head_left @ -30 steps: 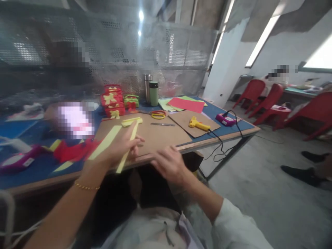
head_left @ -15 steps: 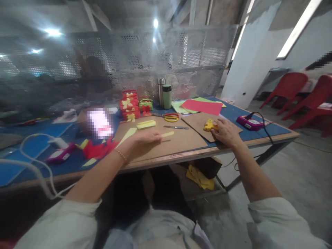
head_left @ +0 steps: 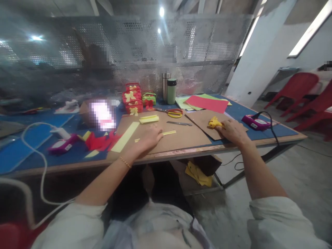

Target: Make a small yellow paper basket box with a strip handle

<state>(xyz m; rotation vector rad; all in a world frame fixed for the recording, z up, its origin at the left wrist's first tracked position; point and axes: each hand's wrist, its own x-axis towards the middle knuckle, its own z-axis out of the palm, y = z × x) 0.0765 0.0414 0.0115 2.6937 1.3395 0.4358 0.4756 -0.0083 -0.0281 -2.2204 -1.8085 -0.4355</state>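
Note:
My left hand (head_left: 153, 136) rests low over the brown cardboard sheet (head_left: 186, 138), its fingers closed at the near end of a narrow yellow paper strip (head_left: 169, 132). That strip lies flat or almost flat on the cardboard. My right hand (head_left: 234, 132) is wrapped round the handle of a yellow glue gun (head_left: 214, 122), whose nozzle end sits over a second cardboard piece (head_left: 198, 119). A folded yellow paper bundle (head_left: 149, 119) and a craft blade (head_left: 178, 123) lie beyond my left hand. Left of it is a long pale yellow strip (head_left: 126, 137).
Scissors (head_left: 175, 113) lie behind the blade. Stacked red boxes with yellow bows (head_left: 132, 98), a small green box (head_left: 149, 98) and a green bottle (head_left: 171, 91) stand at the back. Red paper (head_left: 207, 103) is back right. Purple power devices (head_left: 255, 122) with cables sit at both sides.
My left hand has lowered the narrow yellow strip from above the cardboard down to its surface. My right hand keeps its hold on the glue gun. The view has shifted slightly.

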